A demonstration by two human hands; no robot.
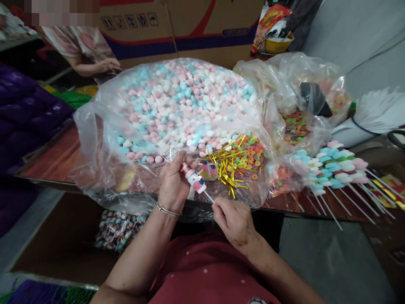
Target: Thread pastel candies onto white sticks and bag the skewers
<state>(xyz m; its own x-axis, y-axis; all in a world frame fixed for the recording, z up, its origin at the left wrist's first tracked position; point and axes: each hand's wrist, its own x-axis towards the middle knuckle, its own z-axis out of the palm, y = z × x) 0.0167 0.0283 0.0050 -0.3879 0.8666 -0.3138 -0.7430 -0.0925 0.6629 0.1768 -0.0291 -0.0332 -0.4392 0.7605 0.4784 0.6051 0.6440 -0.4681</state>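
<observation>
My left hand [175, 180] is closed round the upper part of a wrapped candy skewer [196, 182], which slants down to the right. Its clear printed wrapper shows pink, white and blue. Lower right, my right hand [234, 218] pinches the white stick [209, 196] under the wrapper. Just beyond both hands lie gold twist ties [226, 169], next to a stack of small printed wrappers [207, 170]. Ring-shaped gummy candies [253, 147] are heaped to the right of the ties. Farther back, a large clear bag [186, 105] holds pink, white and blue candies.
Unwrapped candy skewers [335, 164] lie at the table's right, sticks over the edge. Behind them stands a container of white sticks [363, 131]. A dark phone-like object [314, 99] rests on bags. Below left, a carton [57, 240] contains wrapped candies. Another person's hand [109, 66] is across the table.
</observation>
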